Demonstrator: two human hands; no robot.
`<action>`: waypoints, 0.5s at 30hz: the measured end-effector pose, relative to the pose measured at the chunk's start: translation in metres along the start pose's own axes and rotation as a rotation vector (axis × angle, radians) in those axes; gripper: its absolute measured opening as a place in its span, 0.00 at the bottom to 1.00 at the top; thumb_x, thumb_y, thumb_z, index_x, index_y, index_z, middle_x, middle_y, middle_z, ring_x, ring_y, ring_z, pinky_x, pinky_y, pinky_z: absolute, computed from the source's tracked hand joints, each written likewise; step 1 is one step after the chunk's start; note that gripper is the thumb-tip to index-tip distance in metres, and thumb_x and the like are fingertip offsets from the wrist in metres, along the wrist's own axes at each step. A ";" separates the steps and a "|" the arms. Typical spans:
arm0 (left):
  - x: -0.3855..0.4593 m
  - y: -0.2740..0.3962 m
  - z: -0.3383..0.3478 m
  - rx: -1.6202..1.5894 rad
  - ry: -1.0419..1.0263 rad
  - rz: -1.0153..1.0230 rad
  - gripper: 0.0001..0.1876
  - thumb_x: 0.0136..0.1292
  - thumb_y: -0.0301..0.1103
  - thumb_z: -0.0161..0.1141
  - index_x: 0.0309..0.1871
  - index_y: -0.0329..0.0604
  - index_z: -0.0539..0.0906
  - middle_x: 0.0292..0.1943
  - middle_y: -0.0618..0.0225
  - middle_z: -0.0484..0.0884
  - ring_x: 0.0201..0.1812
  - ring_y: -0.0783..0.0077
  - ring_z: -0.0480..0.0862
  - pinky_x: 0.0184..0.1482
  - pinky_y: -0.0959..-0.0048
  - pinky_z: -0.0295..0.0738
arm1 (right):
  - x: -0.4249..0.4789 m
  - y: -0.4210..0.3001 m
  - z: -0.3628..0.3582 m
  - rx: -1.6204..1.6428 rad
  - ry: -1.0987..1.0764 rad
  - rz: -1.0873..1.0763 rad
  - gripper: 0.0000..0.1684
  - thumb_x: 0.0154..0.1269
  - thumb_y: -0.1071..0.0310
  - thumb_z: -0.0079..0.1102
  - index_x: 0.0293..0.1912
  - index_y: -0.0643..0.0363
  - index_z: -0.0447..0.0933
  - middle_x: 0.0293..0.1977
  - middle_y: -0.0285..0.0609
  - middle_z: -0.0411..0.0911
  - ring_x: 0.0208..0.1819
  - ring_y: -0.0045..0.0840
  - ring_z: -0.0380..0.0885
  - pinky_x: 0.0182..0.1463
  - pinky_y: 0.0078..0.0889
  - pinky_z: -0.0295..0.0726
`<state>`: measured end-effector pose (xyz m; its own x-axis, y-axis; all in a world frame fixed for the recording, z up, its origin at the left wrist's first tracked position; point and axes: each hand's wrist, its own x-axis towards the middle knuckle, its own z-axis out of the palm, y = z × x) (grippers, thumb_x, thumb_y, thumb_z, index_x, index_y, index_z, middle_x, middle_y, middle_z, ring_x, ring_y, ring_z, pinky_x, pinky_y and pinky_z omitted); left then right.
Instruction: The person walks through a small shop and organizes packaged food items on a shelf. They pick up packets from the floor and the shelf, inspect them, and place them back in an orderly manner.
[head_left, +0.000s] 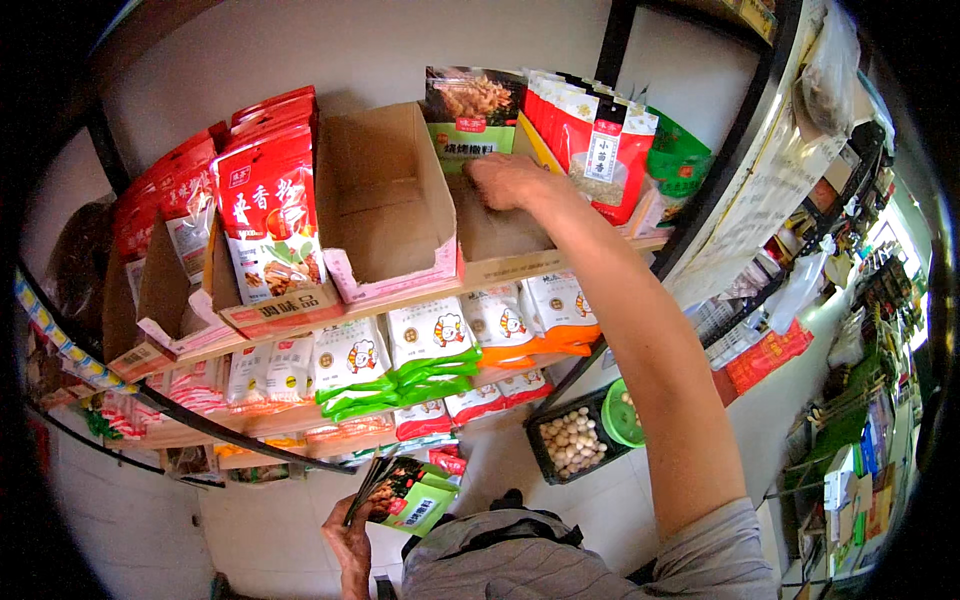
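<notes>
My right hand (510, 182) reaches over an open cardboard box (499, 244) on the top shelf. Its curled fingers hold the lower part of a green and dark seasoning packet (472, 112), which stands upright at the box's back. The fingertips are partly hidden. Low in front of my body, my left hand (349, 536) grips a fanned stack of similar seasoning packets (412, 499). Left of the right hand's box stands another open cardboard box (382, 187) with its bottom bare.
Red spice pouches (266, 210) fill a box on the left; red and white fennel packets (600, 150) stand on the right. White bags (435, 334) lie on the shelf below. A black crate (574, 442) of eggs and a green basket (622, 412) sit on the floor.
</notes>
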<state>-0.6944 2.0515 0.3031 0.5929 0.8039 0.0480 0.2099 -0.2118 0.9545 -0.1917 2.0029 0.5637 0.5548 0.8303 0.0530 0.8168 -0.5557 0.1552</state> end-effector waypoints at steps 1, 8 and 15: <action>0.000 0.011 -0.002 0.020 -0.005 0.009 0.09 0.62 0.26 0.66 0.41 0.29 0.86 0.35 0.59 0.87 0.36 0.70 0.84 0.42 0.70 0.79 | 0.000 -0.007 -0.003 0.013 -0.014 0.025 0.17 0.63 0.73 0.50 0.49 0.64 0.79 0.54 0.57 0.79 0.58 0.48 0.78 0.58 0.50 0.79; 0.012 0.032 -0.008 0.071 -0.072 0.054 0.08 0.62 0.24 0.65 0.43 0.31 0.87 0.37 0.57 0.88 0.39 0.68 0.86 0.46 0.70 0.79 | -0.078 -0.044 -0.038 0.469 0.529 0.034 0.14 0.65 0.69 0.55 0.48 0.64 0.78 0.45 0.54 0.83 0.47 0.43 0.83 0.50 0.45 0.81; 0.031 0.053 -0.001 -0.034 -0.164 0.112 0.10 0.63 0.29 0.66 0.43 0.30 0.86 0.37 0.58 0.88 0.38 0.73 0.84 0.44 0.72 0.78 | -0.228 -0.127 0.037 1.147 0.052 -0.466 0.45 0.55 0.58 0.76 0.67 0.62 0.66 0.58 0.50 0.77 0.59 0.39 0.78 0.64 0.39 0.75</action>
<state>-0.6655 2.0652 0.3557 0.7302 0.6745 0.1090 0.1107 -0.2742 0.9553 -0.4159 1.8830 0.4952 0.1885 0.9448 0.2679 0.6158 0.0988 -0.7817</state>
